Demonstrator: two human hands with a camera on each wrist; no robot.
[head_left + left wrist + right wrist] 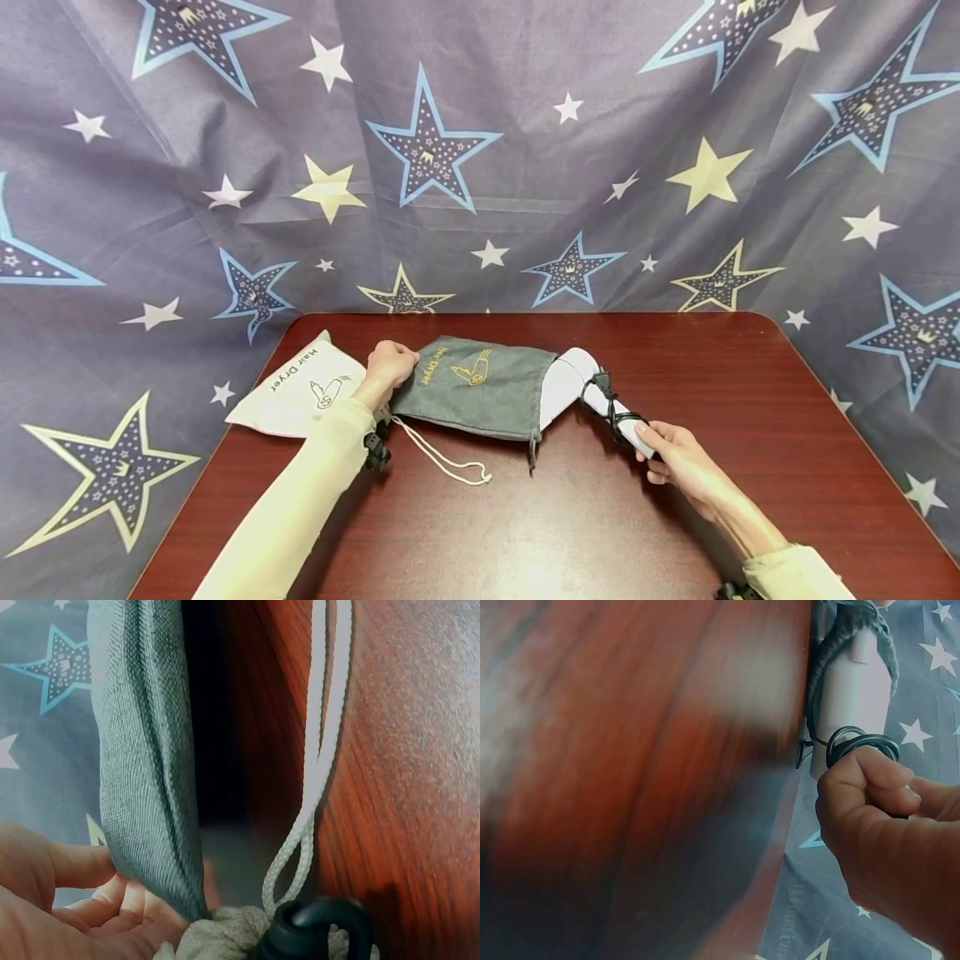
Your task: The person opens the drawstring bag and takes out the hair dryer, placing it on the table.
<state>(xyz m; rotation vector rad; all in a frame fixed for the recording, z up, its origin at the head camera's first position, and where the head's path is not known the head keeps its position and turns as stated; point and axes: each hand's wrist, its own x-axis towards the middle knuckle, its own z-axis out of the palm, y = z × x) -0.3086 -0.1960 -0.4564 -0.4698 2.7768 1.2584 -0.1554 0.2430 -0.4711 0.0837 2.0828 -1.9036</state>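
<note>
A white hair dryer (572,379) lies with its barrel partly inside the mouth of a grey drawstring bag (491,400); the covered part is hidden. The bag has a yellow dryer drawing and lettering. My right hand (681,462) grips the dryer's handle, around which a black power cord (613,410) is wound. At the bag's far left end, my left hand (390,367) pinches the bottom corner. In the left wrist view the thumb and fingers (82,866) hold the grey cloth edge. The right wrist view shows curled fingers (862,776) on the handle, beside the cord loops.
A cream bag (296,396) with a dryer print lies at the left, partly behind my left forearm. Its white drawstring (442,458) trails over the reddish-brown table (525,533). A star-patterned cloth (480,225) hangs behind the table.
</note>
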